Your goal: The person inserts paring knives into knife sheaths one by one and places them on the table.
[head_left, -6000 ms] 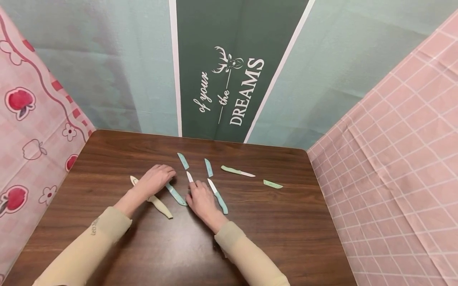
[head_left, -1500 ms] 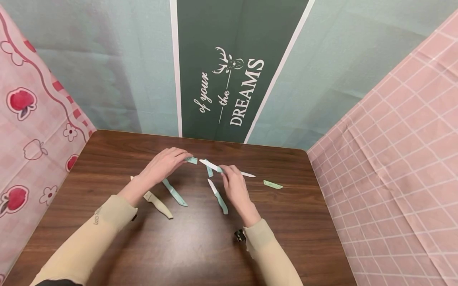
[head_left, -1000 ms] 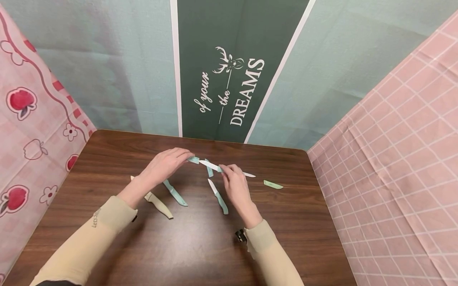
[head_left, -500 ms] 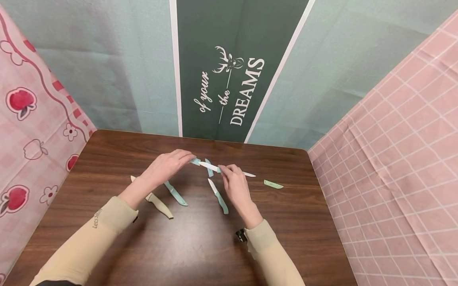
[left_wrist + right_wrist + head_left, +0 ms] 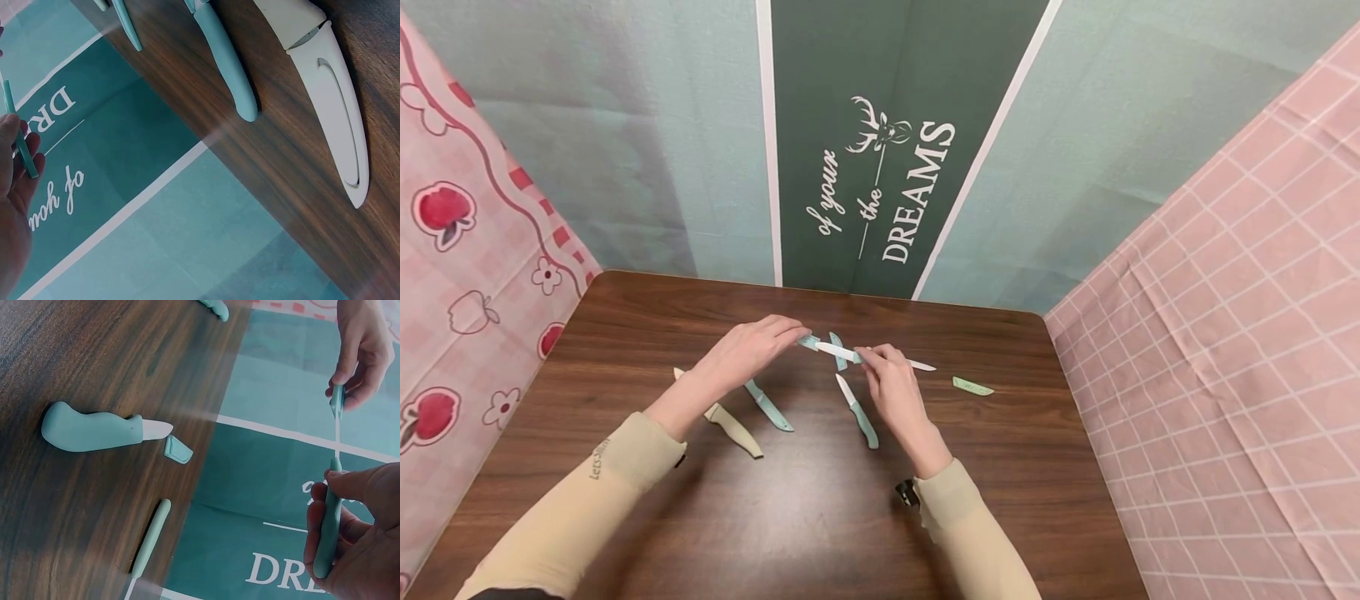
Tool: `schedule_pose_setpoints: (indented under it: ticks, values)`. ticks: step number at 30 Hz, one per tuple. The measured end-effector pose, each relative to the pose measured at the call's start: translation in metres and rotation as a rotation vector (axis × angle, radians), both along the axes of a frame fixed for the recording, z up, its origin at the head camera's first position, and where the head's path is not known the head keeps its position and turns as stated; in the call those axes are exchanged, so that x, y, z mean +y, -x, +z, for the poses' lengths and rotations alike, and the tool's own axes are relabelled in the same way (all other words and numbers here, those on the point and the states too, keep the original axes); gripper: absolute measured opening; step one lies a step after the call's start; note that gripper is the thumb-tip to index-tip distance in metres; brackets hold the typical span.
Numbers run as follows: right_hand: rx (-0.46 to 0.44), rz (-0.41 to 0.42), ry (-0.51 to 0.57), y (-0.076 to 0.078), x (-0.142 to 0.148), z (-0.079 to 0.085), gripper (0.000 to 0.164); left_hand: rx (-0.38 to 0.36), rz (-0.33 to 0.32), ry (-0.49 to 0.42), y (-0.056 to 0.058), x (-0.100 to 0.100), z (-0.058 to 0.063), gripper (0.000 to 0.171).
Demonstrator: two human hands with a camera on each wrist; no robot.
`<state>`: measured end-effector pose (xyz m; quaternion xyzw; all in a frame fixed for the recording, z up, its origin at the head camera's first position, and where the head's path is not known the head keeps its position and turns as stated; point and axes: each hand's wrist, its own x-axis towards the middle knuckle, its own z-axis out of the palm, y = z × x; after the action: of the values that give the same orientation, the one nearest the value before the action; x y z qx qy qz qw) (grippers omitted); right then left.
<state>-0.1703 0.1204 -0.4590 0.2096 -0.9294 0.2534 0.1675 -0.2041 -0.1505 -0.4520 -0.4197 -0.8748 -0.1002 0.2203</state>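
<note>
Above the table's far half, my left hand point(image 5: 752, 348) pinches a blue-green blade sheath point(image 5: 809, 342) with its fingertips. My right hand point(image 5: 897, 390) grips the blue-green handle point(image 5: 329, 534) of a small paring knife point(image 5: 835, 351), its white blade pointing left. In the right wrist view, the blade's tip meets the mouth of the sheath point(image 5: 337, 400), and most of the blade stays bare. Beneath them on the table lie another blue-green sheath point(image 5: 838, 360) and an unsheathed blue-green paring knife point(image 5: 863, 423).
A cream knife point(image 5: 735, 433) in its sheath and a sheathed blue-green knife point(image 5: 771, 410) lie at the left, partly behind my left arm. At the right are a green knife point(image 5: 922, 366), its handle hidden by my right hand, and a green sheath point(image 5: 972, 387).
Since six seconds ago, the knife and its sheath have been lifted from the table and brought together. Over the last second the sheath has shifted slightly right and down, closing the gap to the tip.
</note>
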Motion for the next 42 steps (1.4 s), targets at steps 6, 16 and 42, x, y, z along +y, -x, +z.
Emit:
schedule_pose_setpoints:
  ticks: [6,16,42]
  values:
    - [-0.013,0.025,-0.001,0.001,-0.002,-0.001,0.026,-0.004,-0.027,-0.034,-0.001,0.002,-0.001,0.043]
    - [-0.029,0.029,0.015,0.000,-0.006,0.002,0.026,-0.022,-0.038,-0.070,-0.003,0.007,-0.001,0.039]
    - [-0.099,0.016,0.007,-0.003,-0.006,-0.008,0.023,-0.126,-0.001,-0.189,-0.013,0.001,-0.023,0.037]
